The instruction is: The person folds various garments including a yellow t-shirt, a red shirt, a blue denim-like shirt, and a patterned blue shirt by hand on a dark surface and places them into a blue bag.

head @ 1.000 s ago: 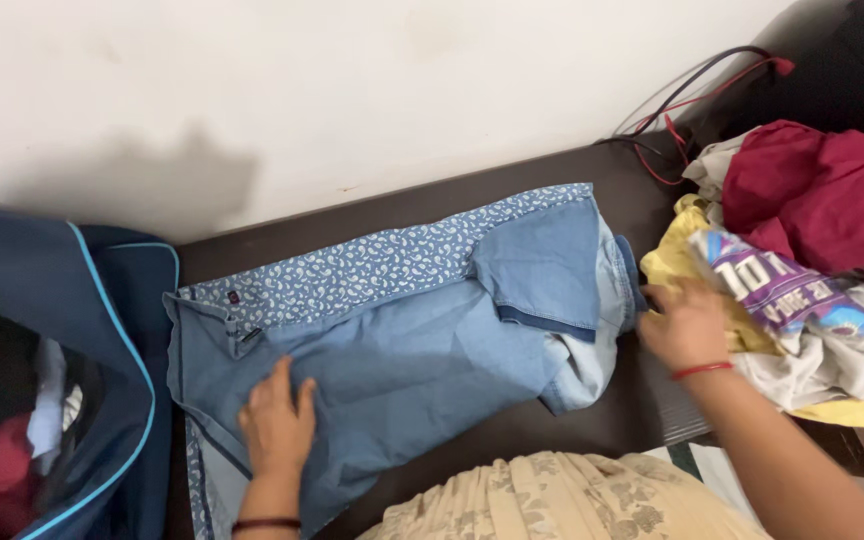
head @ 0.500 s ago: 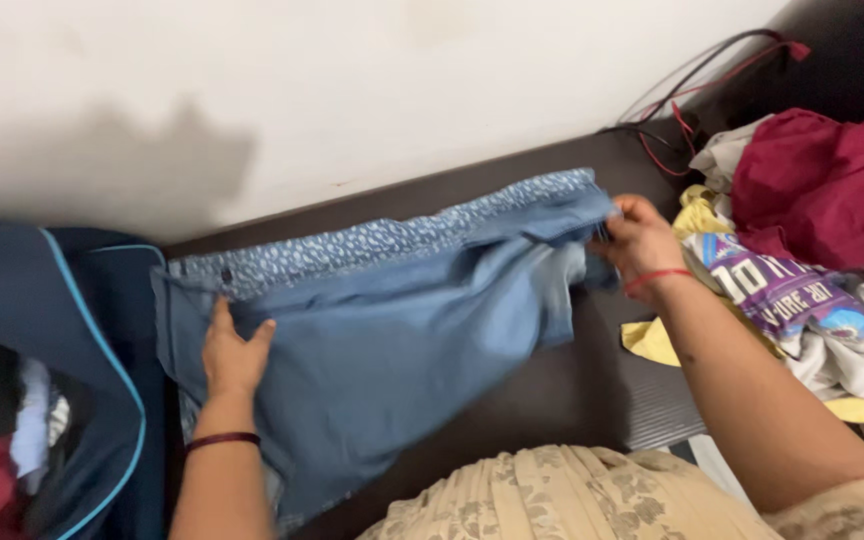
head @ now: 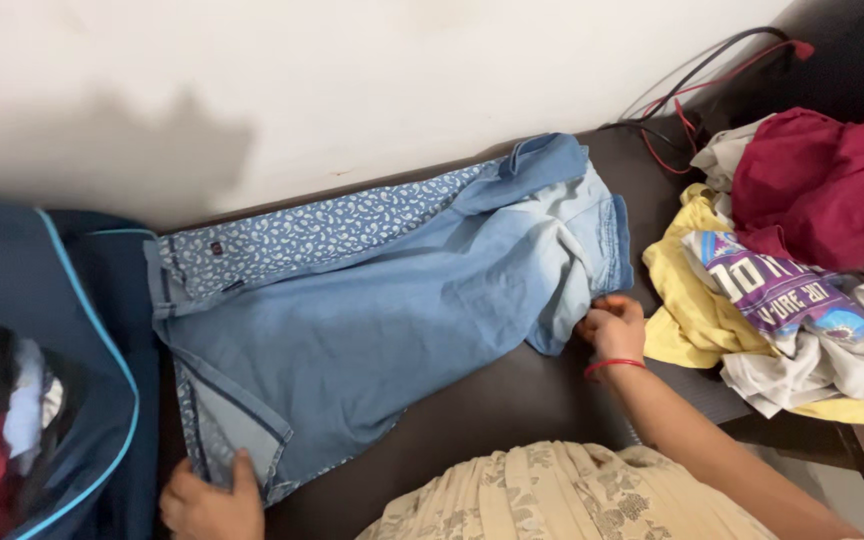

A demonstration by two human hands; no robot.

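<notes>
My left hand (head: 207, 500) sits at the near-left corner of the blue denim shirt (head: 382, 310), fingers curled over the hem (head: 237, 462) where the patterned inner facing shows; its grip is closed on that edge of cloth. My right hand (head: 612, 328) is at the shirt's right end, just beside the folded sleeve (head: 577, 270), fingers bent inward and pinching the lower fold of fabric there. A red thread (head: 614, 366) circles that wrist.

The shirt lies spread along the dark brown counter (head: 512, 400), its long side running beside the white wall (head: 352, 90). The paisley-printed placket (head: 322, 235) runs along the far edge, with the collar end towards the left, and the sleeve is bunched up at the far right, one cuff turned towards the wall.

To the left, touching the shirt's collar end, stands an open navy bag (head: 72, 330) with light blue piping, with mixed clothes inside it. To the right is a heap of laundry: a yellow garment (head: 687, 300) nearest my right hand, a purple printed piece (head: 782, 290) over it, a maroon cloth (head: 822, 190) on top and white fabric (head: 832, 365) below. Red and black cables (head: 687, 100) lie against the wall behind the heap. My beige patterned clothing (head: 552, 495) fills the bottom of the view.
</notes>
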